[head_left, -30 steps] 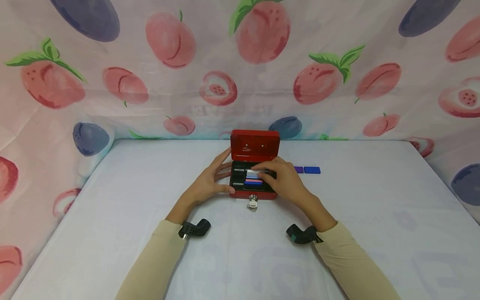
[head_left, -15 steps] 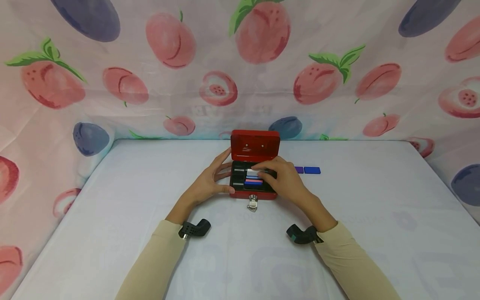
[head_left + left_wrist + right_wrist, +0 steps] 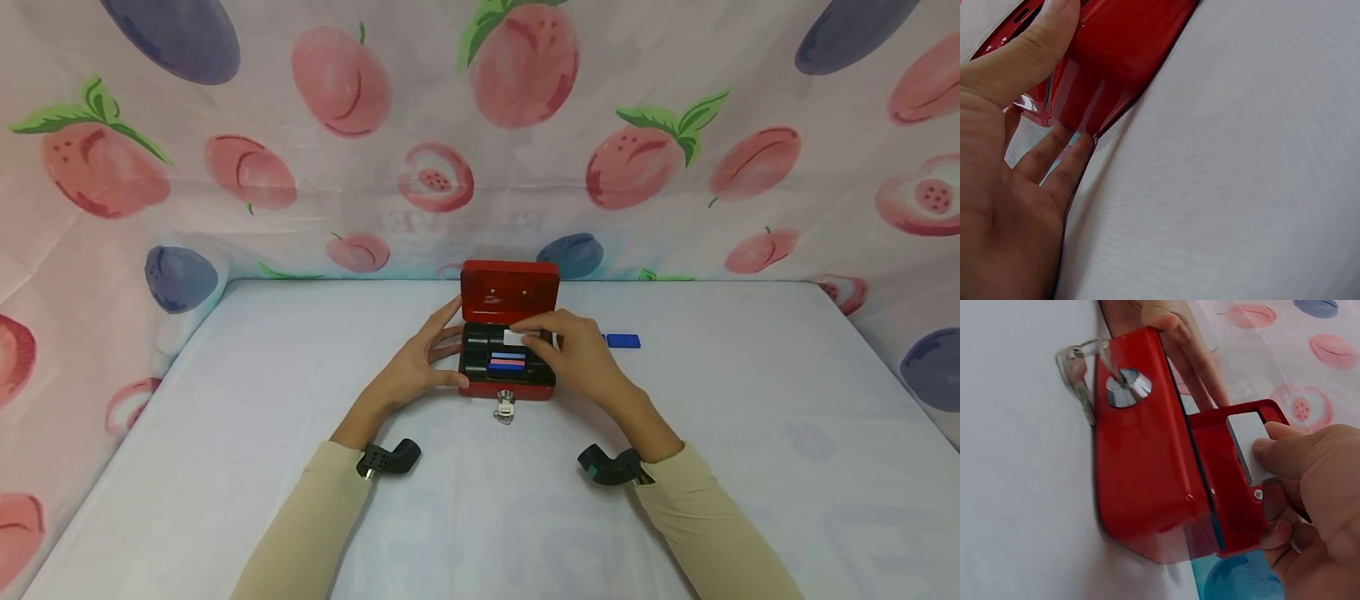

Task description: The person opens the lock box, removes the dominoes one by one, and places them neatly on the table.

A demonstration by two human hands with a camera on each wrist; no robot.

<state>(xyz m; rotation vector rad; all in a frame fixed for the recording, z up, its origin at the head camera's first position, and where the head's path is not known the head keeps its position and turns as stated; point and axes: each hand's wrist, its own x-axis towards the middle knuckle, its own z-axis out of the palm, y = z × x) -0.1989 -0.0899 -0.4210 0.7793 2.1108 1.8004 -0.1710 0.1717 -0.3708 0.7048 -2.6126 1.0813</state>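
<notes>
Plain beige slvs (image 3: 307, 521) L & R, blk curved wrist cams (image 3: 397, 457) (sm. green mark (image 3: 592, 472) on R).

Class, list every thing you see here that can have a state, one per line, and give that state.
Red box: open
Lid: raised
Keys: hanging at the lock
White block: pinched by the right hand
Coloured blocks: inside the red box
Blue block: lying on the table
Left hand: touching the red box
</notes>
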